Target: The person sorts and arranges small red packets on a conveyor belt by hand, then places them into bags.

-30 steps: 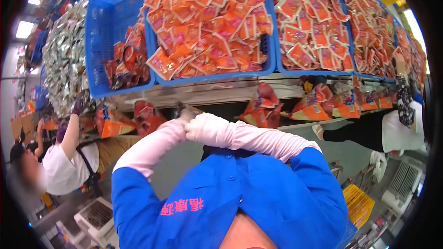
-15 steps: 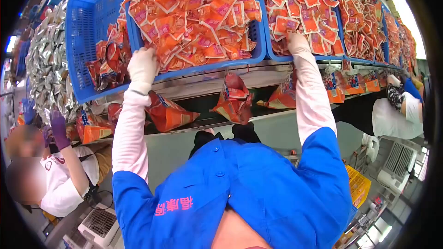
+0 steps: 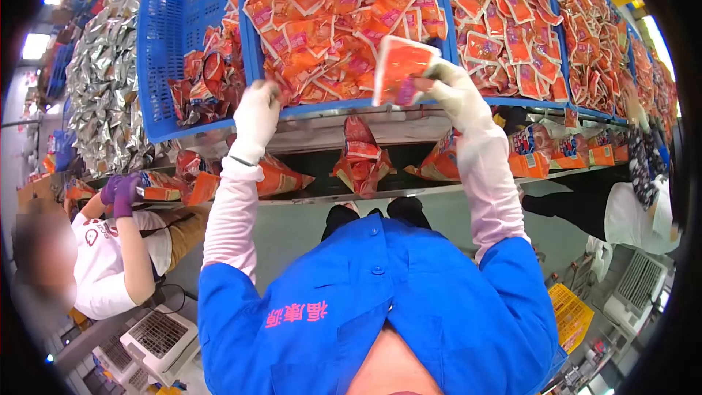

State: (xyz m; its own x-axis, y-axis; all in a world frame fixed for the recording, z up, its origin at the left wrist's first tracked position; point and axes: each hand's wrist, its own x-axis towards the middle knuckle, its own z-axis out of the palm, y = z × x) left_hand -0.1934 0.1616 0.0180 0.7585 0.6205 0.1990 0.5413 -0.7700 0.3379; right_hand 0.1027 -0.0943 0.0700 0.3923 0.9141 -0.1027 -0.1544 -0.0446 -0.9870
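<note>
My right hand (image 3: 459, 95), in a white glove, grips an orange-red sachet (image 3: 402, 69) by its edge, above the front rim of the blue crates. My left hand (image 3: 256, 118), also gloved, is at the front edge of the middle crate (image 3: 252, 40), its fingers bent together; what they hold, if anything, is hidden. Small orange sachets (image 3: 329, 29) are heaped in that crate. Below the rim, an opened-looking red bag (image 3: 360, 157) stands on the dark conveyor between my arms.
A blue crate (image 3: 162, 51) at left holds darker red packets. Silver pouches (image 3: 106, 80) are piled beyond it. A co-worker in purple gloves (image 3: 122, 194) is at left, another person (image 3: 636, 208) at right. More red bags (image 3: 530, 152) line the conveyor.
My right hand has come up from the right crate with a sachet and turned inward. My left hand remains at the crate edge. The view has shifted, and the co-worker's purple gloves are now together.
</note>
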